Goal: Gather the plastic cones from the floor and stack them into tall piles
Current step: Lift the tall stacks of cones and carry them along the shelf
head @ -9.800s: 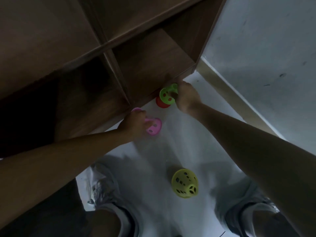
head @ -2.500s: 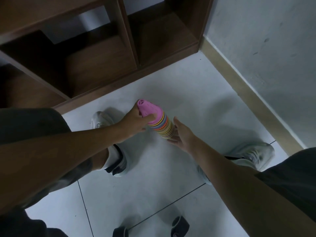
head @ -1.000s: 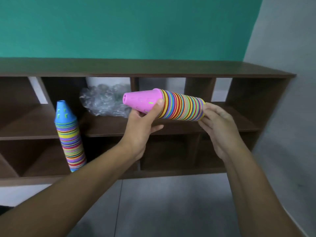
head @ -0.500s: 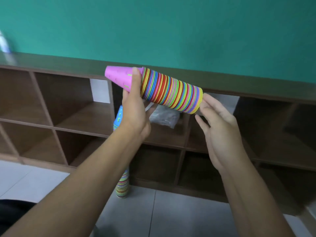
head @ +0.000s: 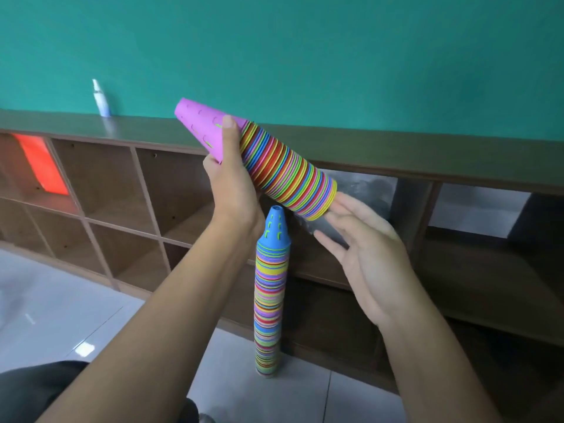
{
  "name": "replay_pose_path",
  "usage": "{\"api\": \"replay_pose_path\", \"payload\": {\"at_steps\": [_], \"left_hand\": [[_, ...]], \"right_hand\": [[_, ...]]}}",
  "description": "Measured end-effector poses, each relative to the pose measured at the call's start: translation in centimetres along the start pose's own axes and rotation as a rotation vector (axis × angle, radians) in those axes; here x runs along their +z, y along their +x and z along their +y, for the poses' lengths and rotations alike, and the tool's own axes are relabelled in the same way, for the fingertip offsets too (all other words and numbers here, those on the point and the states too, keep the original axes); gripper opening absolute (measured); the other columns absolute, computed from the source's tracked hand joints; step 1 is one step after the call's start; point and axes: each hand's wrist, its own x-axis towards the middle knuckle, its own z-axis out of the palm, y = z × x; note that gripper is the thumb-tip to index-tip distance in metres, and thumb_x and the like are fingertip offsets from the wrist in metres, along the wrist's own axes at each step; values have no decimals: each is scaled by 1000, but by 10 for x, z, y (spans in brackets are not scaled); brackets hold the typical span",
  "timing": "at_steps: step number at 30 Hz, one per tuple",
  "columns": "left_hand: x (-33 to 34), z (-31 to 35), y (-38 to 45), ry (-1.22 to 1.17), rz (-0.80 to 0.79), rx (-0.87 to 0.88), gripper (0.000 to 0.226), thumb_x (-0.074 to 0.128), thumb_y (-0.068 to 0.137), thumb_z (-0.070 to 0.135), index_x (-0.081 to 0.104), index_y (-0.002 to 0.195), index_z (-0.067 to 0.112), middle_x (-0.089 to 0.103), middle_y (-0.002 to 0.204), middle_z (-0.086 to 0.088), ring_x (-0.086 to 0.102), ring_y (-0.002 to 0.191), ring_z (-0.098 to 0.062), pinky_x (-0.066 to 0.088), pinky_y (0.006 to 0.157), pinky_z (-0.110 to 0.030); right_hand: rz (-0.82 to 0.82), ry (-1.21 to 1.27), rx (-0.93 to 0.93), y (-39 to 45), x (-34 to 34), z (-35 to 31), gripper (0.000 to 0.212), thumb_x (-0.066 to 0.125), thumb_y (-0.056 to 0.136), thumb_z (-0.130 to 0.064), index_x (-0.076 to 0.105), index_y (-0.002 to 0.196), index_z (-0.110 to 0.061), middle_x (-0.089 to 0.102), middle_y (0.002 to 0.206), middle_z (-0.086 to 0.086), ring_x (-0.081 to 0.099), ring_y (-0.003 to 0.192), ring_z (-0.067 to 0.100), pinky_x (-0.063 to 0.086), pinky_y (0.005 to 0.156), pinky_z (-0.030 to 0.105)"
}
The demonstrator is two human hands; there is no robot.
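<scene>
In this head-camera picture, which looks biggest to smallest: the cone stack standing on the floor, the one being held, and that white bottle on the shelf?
1. Standing cone stack
2. Held cone stack, though it is nearer the camera
3. White bottle

No legible text or labels anywhere.

Bare forearms (head: pixel 171 315); dark trouser leg (head: pixel 33 389) below

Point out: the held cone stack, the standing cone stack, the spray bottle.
held cone stack (head: pixel 287 175), head view, striped middle of the rims
standing cone stack (head: pixel 270 300), head view, mid-height of the column
spray bottle (head: pixel 100 100), head view, its body
</scene>
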Motion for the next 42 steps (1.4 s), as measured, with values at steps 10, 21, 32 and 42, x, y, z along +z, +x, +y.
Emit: {"api": "replay_pose_path", "payload": {"at_steps": [10, 21, 32, 42], "left_hand": [[2, -9, 46, 438, -101, 252, 62, 73, 84, 52, 51, 124, 11, 66, 110, -1, 65, 91, -8, 54, 85, -24], [-19, -44, 67, 535, -197, 183, 48, 77, 89, 30, 52, 122, 6, 65, 104, 0, 64, 83, -2, 50, 72, -15], [-35, -51, 63, 630, -173, 151, 48, 82, 83, 40, 52, 112, 15, 66, 102, 4, 67, 90, -10, 54, 81, -28], [-53, -42, 48, 814, -225, 116, 72, 80, 66, 66, 51, 116, 24, 66, 109, 3, 68, 100, -17, 56, 93, -45]], "right_hand": [[-110, 45, 204, 52, 28, 59, 28, 48, 92, 5, 69, 100, -12, 69, 102, 1, 62, 107, 8, 44, 111, 37], [132, 100, 440, 72, 20, 93, 9, 58, 94, -9, 67, 95, -7, 64, 127, 13, 56, 122, 20, 54, 83, 30], [117, -298, 496, 72, 15, 106, 31, 52, 103, -34, 64, 116, -9, 70, 115, 8, 64, 110, 20, 56, 75, 30], [115, -340, 546, 53, 0, 123, 24, 52, 105, -32, 63, 114, -13, 71, 112, 5, 67, 98, 22, 54, 77, 30]]}}
